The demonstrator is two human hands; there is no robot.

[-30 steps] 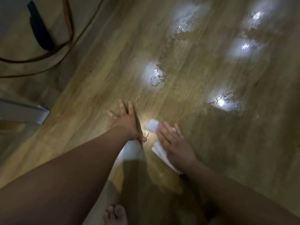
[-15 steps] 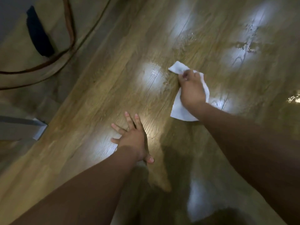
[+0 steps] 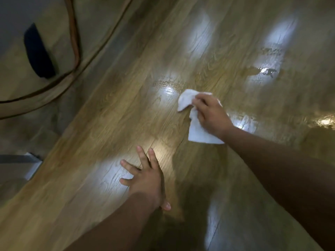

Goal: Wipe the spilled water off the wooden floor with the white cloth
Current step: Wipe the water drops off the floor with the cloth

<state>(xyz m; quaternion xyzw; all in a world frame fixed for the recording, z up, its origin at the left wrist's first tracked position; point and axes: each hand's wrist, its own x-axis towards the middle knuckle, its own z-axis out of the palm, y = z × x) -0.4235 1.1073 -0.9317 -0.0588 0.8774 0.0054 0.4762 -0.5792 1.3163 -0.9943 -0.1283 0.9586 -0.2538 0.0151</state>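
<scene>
Mid-wipe: my right hand [image 3: 210, 115] pinches the white cloth [image 3: 196, 132] in curled fingers [image 3: 200, 102], pressing it to the wooden floor [image 3: 126, 115] beyond and right of my left hand [image 3: 146, 180] — which lies flat, splayed open. Next, I judge, comes a push toward the puddle [image 3: 261, 71] farther from that hand; the cloth looks crumpled, one corner folded

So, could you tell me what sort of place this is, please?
Probably a room in a home: a wood-plank floor, loose cables along its edge, and a right hand holding a white cloth on it.

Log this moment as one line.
step: wiping | right hand: grips white cloth | left hand: flat on floor | puddle: unwiped
</scene>
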